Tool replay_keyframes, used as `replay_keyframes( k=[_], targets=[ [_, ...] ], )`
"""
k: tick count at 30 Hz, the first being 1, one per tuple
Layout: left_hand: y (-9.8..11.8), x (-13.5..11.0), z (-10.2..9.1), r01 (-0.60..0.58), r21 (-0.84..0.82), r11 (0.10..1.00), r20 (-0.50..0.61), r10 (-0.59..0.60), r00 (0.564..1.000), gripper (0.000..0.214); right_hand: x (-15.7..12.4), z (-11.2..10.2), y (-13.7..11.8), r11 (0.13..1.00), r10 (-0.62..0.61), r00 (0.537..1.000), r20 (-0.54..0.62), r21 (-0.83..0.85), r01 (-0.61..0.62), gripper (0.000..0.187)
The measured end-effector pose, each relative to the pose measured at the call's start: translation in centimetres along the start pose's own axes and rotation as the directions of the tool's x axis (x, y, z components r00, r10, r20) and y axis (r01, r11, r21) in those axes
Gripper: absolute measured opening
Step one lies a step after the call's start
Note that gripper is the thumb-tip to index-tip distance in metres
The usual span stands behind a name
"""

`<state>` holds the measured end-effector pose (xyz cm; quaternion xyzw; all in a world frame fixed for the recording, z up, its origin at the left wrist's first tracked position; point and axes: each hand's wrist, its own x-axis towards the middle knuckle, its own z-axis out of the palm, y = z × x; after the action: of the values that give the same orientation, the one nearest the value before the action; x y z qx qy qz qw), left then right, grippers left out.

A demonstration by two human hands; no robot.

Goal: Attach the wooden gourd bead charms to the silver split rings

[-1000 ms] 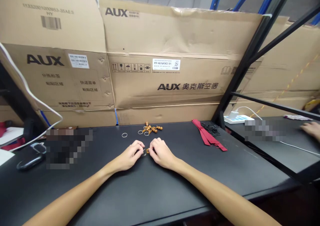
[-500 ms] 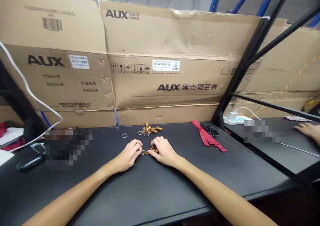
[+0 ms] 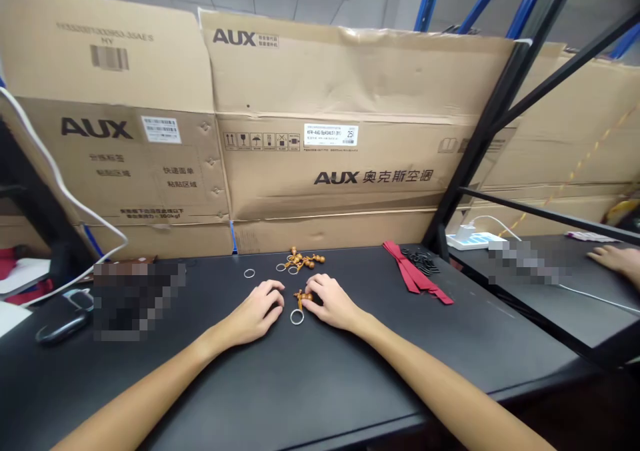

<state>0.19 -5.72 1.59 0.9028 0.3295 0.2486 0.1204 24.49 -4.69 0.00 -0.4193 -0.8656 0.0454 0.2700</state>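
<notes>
Between my two hands a keychain (image 3: 303,300) with shiny brown gourd-like beads lies on the black table, its silver ring (image 3: 297,316) pointing toward me. The thumb and fingers of my right hand (image 3: 330,302) close on the beads from the right, partly hiding them. My left hand (image 3: 261,312) rests on the table just left of the keychain, fingers loosely curled and apart, with nothing in it. Beyond the hands sits a small pile of similar brown keychains (image 3: 300,260). A single silver ring (image 3: 249,273) lies to the left of that pile.
Red ribbon strips (image 3: 416,274) and a heap of black pieces (image 3: 423,262) lie at the back right. Cardboard panels (image 3: 325,91) wall the table's rear. A black mouse (image 3: 63,328) and white cable are at left. Another person's hand (image 3: 614,258) shows far right.
The keychain's ring has swung toward me and now lies in full view. My left hand has drawn slightly away from the keychain. My right hand stays at the beads.
</notes>
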Motion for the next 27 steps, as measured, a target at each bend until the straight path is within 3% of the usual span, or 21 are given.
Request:
replay_keyframes(
  k=[10,16,21,27],
  targets=[
    [2.9,0.2,1.6,0.066,0.036,0.997,-0.043,-0.065,0.997,0.015,-0.1,0.1,-1.3,0.998,-0.042,0.999,0.018,0.045,0.041,0.009],
    [2.0,0.1,2.0,0.069,0.069,0.995,-0.089,-0.063,0.994,0.004,0.0,0.1,-1.4,0.999,-0.018,1.000,-0.016,0.032,0.019,0.013],
    [1.6,0.0,2.0,0.017,0.117,0.993,-0.109,-0.004,0.994,0.015,0.0,0.3,-1.0,1.000,0.025,0.998,-0.065,0.010,-0.025,0.016],
    [2.3,-0.1,2.0,0.046,0.159,0.986,-0.142,-0.023,0.990,0.012,-0.1,0.4,-1.5,0.999,0.035,0.997,-0.073,0.018,-0.034,0.020]
  ],
)
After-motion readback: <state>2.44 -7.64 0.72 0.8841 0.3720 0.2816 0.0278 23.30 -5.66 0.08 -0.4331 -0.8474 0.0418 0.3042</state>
